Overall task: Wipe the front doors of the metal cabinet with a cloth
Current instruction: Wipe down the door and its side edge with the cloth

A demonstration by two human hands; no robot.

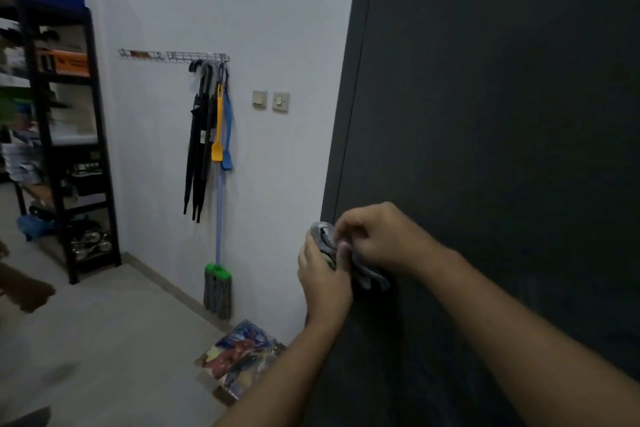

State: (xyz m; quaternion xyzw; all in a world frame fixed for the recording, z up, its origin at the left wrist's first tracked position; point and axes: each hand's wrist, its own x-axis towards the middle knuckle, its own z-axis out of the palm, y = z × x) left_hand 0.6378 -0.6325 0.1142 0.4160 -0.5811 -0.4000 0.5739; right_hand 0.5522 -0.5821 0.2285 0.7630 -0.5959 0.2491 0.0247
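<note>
Right hand (375, 239): fingers pinching grey cloth (367, 274)
Left hand (323, 274): gripping cloth's bunched end
Dark cabinet (502, 114): at 3 o'clock

i see the cabinet (502, 114) filling the right, both hands (346, 253) before its left edge with the cloth (327, 236) between them — left of that, umbrellas (199, 142) and a mop (218, 281) on the wall, shelving (65, 135) far left.

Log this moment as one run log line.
both hands bunching crumpled grey cloth | beside dark metal cabinet front | wiping not visible
</note>
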